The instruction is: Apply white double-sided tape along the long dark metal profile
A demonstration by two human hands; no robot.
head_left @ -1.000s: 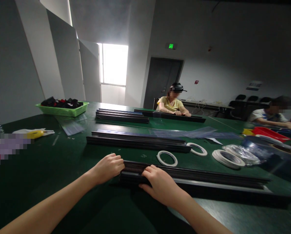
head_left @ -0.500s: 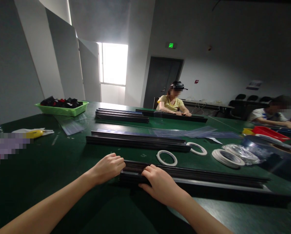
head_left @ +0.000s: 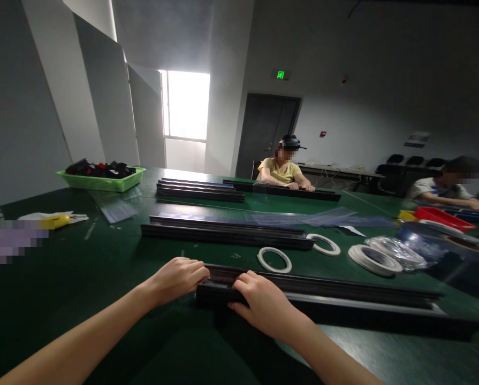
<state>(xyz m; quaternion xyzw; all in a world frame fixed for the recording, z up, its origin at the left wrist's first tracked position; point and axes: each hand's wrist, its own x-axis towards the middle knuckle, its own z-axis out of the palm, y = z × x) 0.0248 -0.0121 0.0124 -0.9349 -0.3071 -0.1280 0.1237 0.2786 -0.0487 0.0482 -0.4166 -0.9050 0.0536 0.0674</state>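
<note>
A long black channelled profile (head_left: 343, 306) lies on the green table in front of me, stretching off to the right. Near its left end, my right hand (head_left: 261, 302) is wrapped over the near wall, fingers on top and thumb against the side. My left hand (head_left: 183, 278) is closed at that same left end, its fingertips reaching into the channel. Whatever those fingertips pinch, if anything, is hidden. Just beyond the profile lies a white tape roll (head_left: 274, 260).
Another black profile (head_left: 227, 235) lies farther back, with more profiles (head_left: 199, 191) behind it. Tape rolls (head_left: 373, 260) sit to the right. A green basket (head_left: 103, 183) of black parts stands at left. Across the table a person (head_left: 283, 171) handles a profile; another person (head_left: 443, 187) sits right.
My left hand has shifted slightly to the right, its fingertips now farther over the profile's end. My right hand keeps its hold in the same place.
</note>
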